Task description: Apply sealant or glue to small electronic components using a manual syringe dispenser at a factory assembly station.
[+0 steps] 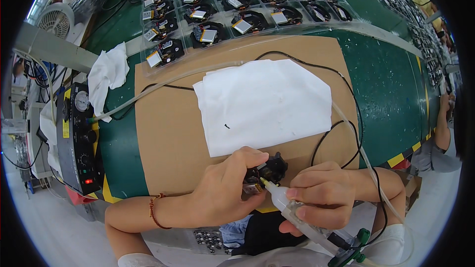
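My left hand (222, 183) grips a small black electronic part (274, 168) between thumb and fingers, just past the near edge of the cardboard. A silvery piece shows on the part's lower side. In my right hand (324, 195) is a dispensing syringe (279, 199) with a white front section and a yellow nozzle. Its tip meets the part or hovers just at it; I cannot tell which. A clear tube and a black cord run from the syringe's rear. Beyond my hands lies a folded white cloth (267, 104) with a small dark mark on it.
Brown cardboard (166, 143) covers the middle of the green table (386, 94). At the back, a clear compartment tray (227, 17) holds several black parts with silvery blocks. A black dispenser box (79, 138) with a gauge stands left, near a crumpled cloth (109, 74). Another person's arm (444, 123) shows far right.
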A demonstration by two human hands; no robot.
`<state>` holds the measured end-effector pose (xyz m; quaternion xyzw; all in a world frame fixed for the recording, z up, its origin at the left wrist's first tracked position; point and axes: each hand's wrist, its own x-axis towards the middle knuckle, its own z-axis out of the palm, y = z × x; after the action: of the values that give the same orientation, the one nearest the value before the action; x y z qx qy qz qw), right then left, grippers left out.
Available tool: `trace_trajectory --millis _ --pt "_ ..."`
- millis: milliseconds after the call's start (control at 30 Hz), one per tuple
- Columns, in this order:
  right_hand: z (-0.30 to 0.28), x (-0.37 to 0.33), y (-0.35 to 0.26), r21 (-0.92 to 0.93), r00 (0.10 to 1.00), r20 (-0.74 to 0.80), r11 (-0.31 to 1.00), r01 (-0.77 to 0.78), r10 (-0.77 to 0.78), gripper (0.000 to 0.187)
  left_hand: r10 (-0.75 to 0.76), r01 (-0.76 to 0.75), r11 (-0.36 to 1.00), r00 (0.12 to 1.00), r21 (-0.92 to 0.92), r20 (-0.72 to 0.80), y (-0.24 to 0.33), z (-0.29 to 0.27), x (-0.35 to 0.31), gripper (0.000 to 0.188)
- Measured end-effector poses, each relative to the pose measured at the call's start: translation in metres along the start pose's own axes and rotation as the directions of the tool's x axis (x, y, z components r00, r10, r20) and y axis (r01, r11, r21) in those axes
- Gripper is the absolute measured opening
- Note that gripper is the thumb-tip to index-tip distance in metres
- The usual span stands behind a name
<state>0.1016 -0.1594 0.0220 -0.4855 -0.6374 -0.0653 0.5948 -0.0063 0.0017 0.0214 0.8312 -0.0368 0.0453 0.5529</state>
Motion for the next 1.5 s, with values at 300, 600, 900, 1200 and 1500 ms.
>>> trace_trajectory --millis 300,600,900,1200,1500 --pt "-0.0011 0.0009 -0.0006 -0.021 1.000 -0.001 1.000 0.005 -0.005 0.032 0.006 -0.006 1.000 1.000 0.016 0.008 0.0005 -0.0003 0.0012 0.057" --pt "-0.0010 0.0002 0.0001 -0.047 1.000 -0.002 0.999 0.019 -0.019 0.030 0.017 -0.017 0.999 1.000 0.046 0.011 0.0008 -0.0016 0.0026 0.058" --pt "-0.0014 0.0003 0.0020 -0.086 0.999 0.023 0.995 0.044 -0.042 0.030 -0.036 0.036 0.999 0.999 0.016 -0.026 -0.0003 -0.0006 0.0024 0.058" --pt "-0.0013 -0.0001 0.0022 -0.098 0.997 0.032 0.993 0.068 -0.065 0.030 -0.051 0.052 0.999 0.998 0.016 -0.021 0.0017 -0.0016 0.0041 0.060" --pt "-0.0021 -0.0018 -0.0004 -0.099 0.998 0.035 0.994 0.053 -0.049 0.029 -0.047 0.048 0.999 0.999 0.027 -0.019 0.0014 -0.0022 0.0043 0.059"
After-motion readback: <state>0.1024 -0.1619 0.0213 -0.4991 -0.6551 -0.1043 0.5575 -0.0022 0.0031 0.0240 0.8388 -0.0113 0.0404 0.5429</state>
